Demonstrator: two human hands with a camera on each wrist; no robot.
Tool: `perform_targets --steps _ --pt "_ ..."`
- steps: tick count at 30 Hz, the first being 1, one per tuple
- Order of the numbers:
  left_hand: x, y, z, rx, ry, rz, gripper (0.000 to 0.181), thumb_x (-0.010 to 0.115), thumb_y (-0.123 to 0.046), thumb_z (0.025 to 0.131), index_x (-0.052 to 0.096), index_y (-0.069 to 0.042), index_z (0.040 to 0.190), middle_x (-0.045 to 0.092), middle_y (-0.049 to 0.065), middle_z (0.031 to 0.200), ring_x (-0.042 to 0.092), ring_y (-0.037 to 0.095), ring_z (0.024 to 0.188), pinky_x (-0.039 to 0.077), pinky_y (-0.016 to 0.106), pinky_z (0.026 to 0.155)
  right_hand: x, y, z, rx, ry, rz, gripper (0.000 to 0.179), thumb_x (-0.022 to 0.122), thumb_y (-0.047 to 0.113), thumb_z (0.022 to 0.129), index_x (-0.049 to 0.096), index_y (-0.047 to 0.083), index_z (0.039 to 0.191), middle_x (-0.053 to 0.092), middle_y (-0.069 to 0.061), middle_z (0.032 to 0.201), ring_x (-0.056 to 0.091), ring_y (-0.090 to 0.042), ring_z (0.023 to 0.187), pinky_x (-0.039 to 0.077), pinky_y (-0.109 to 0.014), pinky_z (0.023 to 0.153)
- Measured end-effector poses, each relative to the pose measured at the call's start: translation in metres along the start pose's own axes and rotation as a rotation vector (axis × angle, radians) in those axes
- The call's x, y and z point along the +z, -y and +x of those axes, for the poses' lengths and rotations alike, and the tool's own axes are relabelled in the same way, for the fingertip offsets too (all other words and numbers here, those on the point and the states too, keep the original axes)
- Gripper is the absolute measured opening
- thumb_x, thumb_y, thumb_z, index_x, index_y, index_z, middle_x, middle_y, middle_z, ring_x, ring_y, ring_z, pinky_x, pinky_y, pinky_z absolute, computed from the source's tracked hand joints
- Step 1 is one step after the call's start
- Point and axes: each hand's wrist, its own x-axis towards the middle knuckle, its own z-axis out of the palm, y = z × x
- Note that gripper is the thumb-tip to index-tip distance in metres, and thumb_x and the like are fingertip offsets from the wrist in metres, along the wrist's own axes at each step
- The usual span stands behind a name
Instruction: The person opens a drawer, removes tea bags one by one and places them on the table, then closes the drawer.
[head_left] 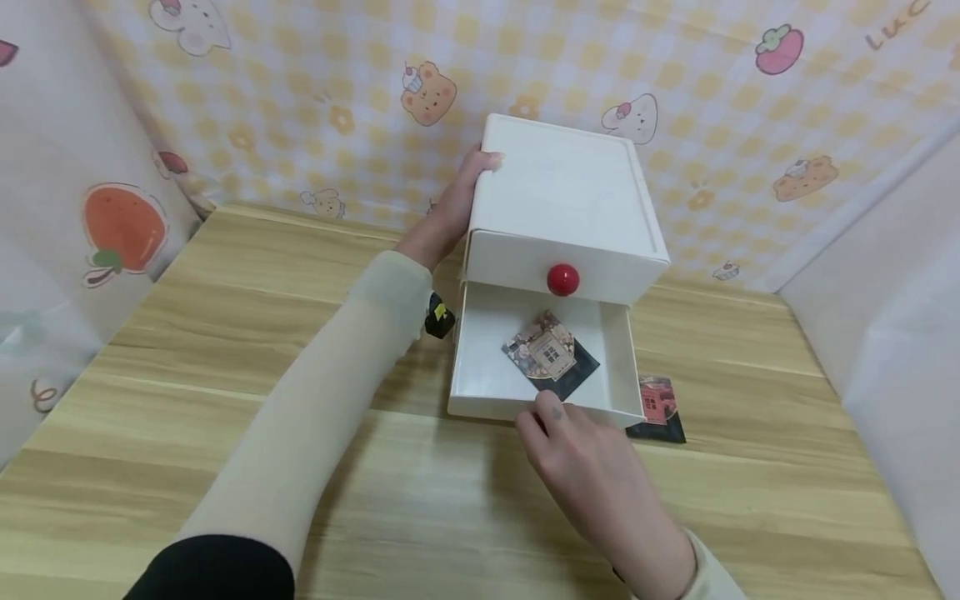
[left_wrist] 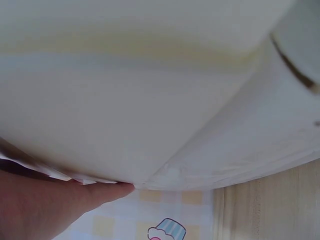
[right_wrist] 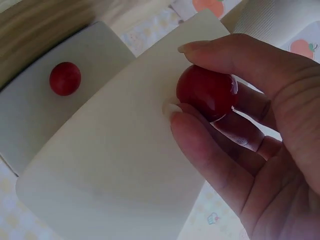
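A white two-drawer box [head_left: 562, 183] stands on the table with its lower drawer [head_left: 480, 358] pulled out. Inside that drawer lies a dark, patterned sachet [head_left: 551, 354]. My right hand [head_left: 592, 475] is at the lower drawer's front; in the right wrist view its thumb and fingers pinch the round red knob [right_wrist: 207, 92]. The upper drawer is closed, and its red knob [head_left: 562, 280] shows in the head view. My left hand [head_left: 457, 196] holds the box's left side near the back, thumb on the top edge; its other fingers are hidden in the head view.
To the right of the drawer, a second sachet [head_left: 658, 408] in red and black lies on the wooden table [head_left: 225, 375], partly hidden by the drawer. A yellow checked cloth [head_left: 525, 50] with cartoon prints hangs close behind the box. White cloth [head_left: 915, 333] borders the right side.
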Motion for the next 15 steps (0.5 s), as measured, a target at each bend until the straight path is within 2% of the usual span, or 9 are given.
perform_targets --steps 6,15 --pt "-0.0006 -0.0001 -0.0010 -0.005 0.006 0.011 0.071 0.024 -0.052 0.098 0.000 -0.032 0.161 0.017 0.003 0.164 0.021 0.020 0.147 0.018 0.049 0.120 -0.0019 0.0037 -0.0028 -0.008 0.020 0.011 0.026 0.086 0.006 0.077 0.069 0.008 0.096 0.052 -0.004 0.080 0.044 -0.010 0.056 0.031 -0.016 0.046" --pt "-0.0010 -0.0008 -0.0021 -0.005 0.008 0.007 0.072 0.023 -0.052 0.097 -0.001 -0.031 0.161 0.017 0.003 0.163 0.020 0.020 0.146 0.019 0.048 0.119 -0.0030 0.0081 -0.0076 -0.048 -0.012 0.003 0.026 0.083 0.000 0.075 0.068 0.006 0.096 0.052 -0.006 0.082 0.045 -0.012 0.055 0.035 -0.019 0.046"
